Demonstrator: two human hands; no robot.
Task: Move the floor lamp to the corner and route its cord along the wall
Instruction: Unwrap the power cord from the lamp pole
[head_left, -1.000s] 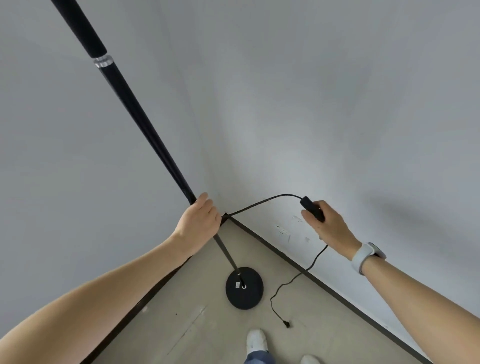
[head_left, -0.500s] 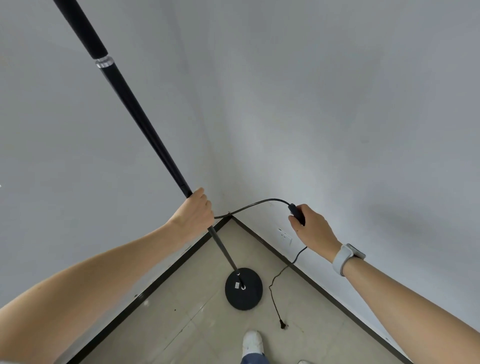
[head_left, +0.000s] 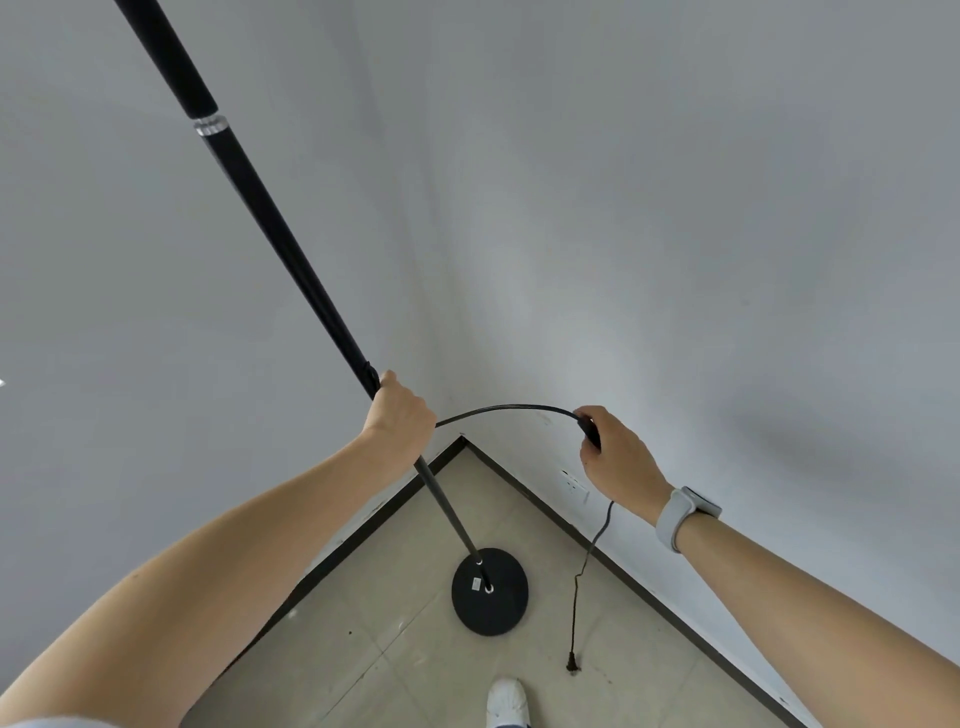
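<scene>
Head view showed the left hand (head_left: 400, 408) wrapped around the floor lamp's pole (head_left: 270, 223), its round base (head_left: 491, 592) on the floor low at centre, near the corner. Right hand (head_left: 618, 457) pinched the cord's inline switch (head_left: 589, 428) (the cord (head_left: 587, 566) dangled, plug (head_left: 571, 665) at the floor).

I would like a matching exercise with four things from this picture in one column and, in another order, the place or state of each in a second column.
Things:
1. left hand
2. right hand
3. lamp base
4. cord plug

Places or states:
A. hangs loose just above or on the floor tiles
B. stands flat on the floor near the corner
C. closed around the black lamp pole
D. holds the inline switch of the cord

Pairs: 1-C, 2-D, 3-B, 4-A
</scene>
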